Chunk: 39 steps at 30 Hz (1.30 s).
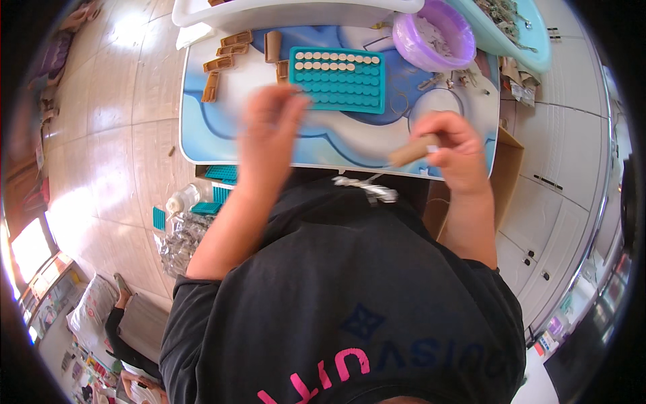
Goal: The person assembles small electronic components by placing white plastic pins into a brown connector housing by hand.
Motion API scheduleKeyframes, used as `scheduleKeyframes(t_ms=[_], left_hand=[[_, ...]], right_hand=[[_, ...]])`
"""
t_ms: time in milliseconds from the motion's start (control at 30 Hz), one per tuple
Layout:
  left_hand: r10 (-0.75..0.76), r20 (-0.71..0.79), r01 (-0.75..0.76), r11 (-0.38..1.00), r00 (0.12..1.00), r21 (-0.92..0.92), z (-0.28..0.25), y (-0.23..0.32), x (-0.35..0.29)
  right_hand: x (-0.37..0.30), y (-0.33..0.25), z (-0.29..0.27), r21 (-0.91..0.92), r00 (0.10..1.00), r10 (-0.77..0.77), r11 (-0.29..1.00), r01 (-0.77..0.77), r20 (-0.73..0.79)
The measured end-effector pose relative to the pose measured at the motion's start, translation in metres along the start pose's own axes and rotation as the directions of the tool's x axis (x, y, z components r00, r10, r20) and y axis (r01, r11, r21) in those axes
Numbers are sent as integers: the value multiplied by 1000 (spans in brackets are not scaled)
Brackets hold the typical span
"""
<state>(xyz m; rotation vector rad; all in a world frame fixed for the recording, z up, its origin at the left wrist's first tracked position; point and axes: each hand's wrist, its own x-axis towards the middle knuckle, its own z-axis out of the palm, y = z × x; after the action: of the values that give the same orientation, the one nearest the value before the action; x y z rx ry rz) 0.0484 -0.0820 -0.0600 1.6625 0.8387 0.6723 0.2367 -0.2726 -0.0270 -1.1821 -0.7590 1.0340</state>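
Note:
My right hand [459, 149], over the table's near right side, is closed round a tan-brown tube-shaped piece [412, 151]. A small white bit shows at the piece's end, by the fingers. My left hand [268, 124] is smeared by motion, raised just left of a teal tray [340, 101]. Its thumb and fingers come near each other, but I cannot make out whether anything is between them. Round pale discs [326, 57] fill the tray's far row and most of the second; the nearer round hollows are bare. Left of the tray lie several brown open-sided pieces [233, 49] and an upright brown piece [272, 47].
A purple bowl [404, 50] with a clear liner and white bits stands far right. Beyond it is a light-teal basin [538, 57] of tangled stuff. A white bin [296, 15] borders the far edge. Teal trays [205, 207] and a silvery bag [180, 242] sit below, left.

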Motion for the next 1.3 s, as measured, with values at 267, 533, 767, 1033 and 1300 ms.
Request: scheduleKeyframes(t_ms=[267, 533, 767, 1033, 1300], left_hand=[[285, -77, -101, 560, 956, 822, -78, -37, 32], [242, -93, -190, 905, 966, 381, -90, -21, 38], [-198, 719, 245, 969, 666, 40, -62, 53, 5], [-149, 955, 445, 895, 258, 20, -6, 33, -28], [-285, 850, 712, 688, 443, -140, 8, 27, -26]], right_hand=[[-137, -23, -165, -9, 795, -81, 996, 94, -601], [-250, 64, -238, 58, 261, 283, 772, -633, -923], [-106, 23, -185, -676, 582, -370, 549, -491, -724], [2, 11, -148, -886, 802, -378, 240, -398, -463], [-24, -21, -87, -629, 790, -89, 662, -408, -606]])
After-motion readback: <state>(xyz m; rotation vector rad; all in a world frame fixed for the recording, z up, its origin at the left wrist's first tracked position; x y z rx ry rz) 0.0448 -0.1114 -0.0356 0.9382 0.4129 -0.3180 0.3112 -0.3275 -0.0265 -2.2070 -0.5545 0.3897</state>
